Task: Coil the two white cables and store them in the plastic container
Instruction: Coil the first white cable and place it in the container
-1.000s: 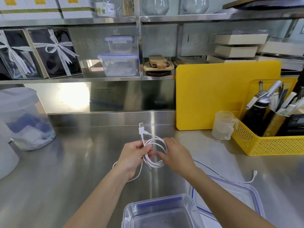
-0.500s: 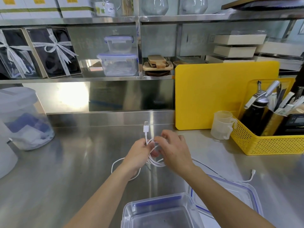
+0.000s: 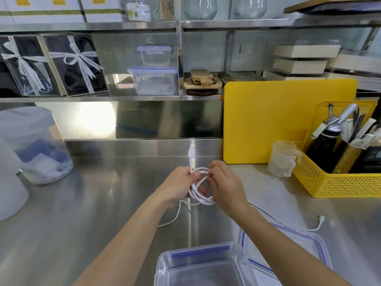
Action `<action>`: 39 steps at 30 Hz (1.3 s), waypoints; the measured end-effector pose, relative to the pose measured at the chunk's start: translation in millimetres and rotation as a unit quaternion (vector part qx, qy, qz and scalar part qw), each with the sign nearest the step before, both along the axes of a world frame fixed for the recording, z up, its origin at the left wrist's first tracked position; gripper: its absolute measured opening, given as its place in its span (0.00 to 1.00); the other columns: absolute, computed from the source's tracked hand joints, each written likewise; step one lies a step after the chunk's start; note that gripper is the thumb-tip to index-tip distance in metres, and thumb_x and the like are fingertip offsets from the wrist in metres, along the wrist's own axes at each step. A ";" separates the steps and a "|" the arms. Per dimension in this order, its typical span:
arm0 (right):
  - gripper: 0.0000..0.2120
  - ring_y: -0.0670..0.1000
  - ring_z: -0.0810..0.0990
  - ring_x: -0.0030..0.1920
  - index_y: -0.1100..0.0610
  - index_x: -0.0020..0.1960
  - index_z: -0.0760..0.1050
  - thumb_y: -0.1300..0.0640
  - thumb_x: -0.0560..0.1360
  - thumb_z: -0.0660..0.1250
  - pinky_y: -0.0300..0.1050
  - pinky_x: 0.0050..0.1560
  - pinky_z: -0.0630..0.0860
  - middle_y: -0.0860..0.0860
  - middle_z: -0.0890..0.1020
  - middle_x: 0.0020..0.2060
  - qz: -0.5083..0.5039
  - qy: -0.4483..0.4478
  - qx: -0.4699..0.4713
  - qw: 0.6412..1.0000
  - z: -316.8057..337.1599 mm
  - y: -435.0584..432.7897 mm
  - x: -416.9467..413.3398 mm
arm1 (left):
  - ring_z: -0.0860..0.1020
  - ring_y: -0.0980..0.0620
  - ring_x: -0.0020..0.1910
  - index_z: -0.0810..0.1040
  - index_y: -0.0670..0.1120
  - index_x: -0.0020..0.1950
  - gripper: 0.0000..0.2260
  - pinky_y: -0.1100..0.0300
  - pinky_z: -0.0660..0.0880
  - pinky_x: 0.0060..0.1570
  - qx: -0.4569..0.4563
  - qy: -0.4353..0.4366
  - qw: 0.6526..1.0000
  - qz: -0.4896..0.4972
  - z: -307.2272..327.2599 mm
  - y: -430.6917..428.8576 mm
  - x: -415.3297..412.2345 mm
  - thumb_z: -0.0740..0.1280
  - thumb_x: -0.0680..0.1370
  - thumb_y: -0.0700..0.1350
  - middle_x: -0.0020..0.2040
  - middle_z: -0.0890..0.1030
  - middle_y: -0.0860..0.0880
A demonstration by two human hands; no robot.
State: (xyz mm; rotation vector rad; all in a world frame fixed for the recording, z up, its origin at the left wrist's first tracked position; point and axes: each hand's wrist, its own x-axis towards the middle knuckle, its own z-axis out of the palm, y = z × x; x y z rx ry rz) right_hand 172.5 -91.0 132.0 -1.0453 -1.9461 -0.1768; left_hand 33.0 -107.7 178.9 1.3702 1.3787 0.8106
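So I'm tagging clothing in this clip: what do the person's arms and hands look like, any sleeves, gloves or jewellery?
Both forearms are bare up to the frame edge, with no sleeves in view. The left hand and right hand wear no gloves, and no rings, watch or bracelets show.

Steel counter (image 3: pixel 82 213), plastic container (image 3: pixel 203 267), lid (image 3: pixel 305 244), yellow basket (image 3: pixel 338 182), measuring cups (image 3: pixel 283 159)

A commercial kitchen: steel counter (image 3: pixel 82 213), steel shelving (image 3: pixel 123 99), yellow cutting board (image 3: pixel 284 120), utensil basket (image 3: pixel 338 182).
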 end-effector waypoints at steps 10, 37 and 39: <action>0.04 0.46 0.71 0.36 0.63 0.40 0.72 0.67 0.72 0.65 0.41 0.36 0.72 0.49 0.71 0.38 0.000 0.204 -0.188 0.961 0.2 -13.3 -9.6 | 0.76 0.52 0.25 0.74 0.41 0.42 0.11 0.52 0.81 0.35 -0.061 -0.079 0.995 0.010 -4.5 -0.7 -6.6 0.57 0.81 0.40 0.32 0.74 0.45; 0.06 0.47 0.74 0.36 0.55 0.43 0.72 0.58 0.72 0.70 0.35 0.35 0.71 0.47 0.75 0.35 -0.027 0.179 -0.420 0.889 3.9 -20.2 -2.6 | 0.76 0.57 0.32 0.76 0.43 0.47 0.04 0.64 0.72 0.31 -0.002 0.004 1.000 0.031 -26.2 -5.9 -10.9 0.67 0.74 0.36 0.40 0.79 0.46; 0.06 0.45 0.73 0.34 0.55 0.42 0.73 0.58 0.71 0.71 0.36 0.33 0.71 0.46 0.75 0.33 -0.020 0.180 -0.434 0.883 2.0 -22.0 -1.6 | 0.75 0.54 0.33 0.77 0.43 0.48 0.05 0.63 0.73 0.32 -0.024 -0.005 0.999 0.026 -26.7 -8.4 -14.8 0.68 0.74 0.36 0.39 0.78 0.46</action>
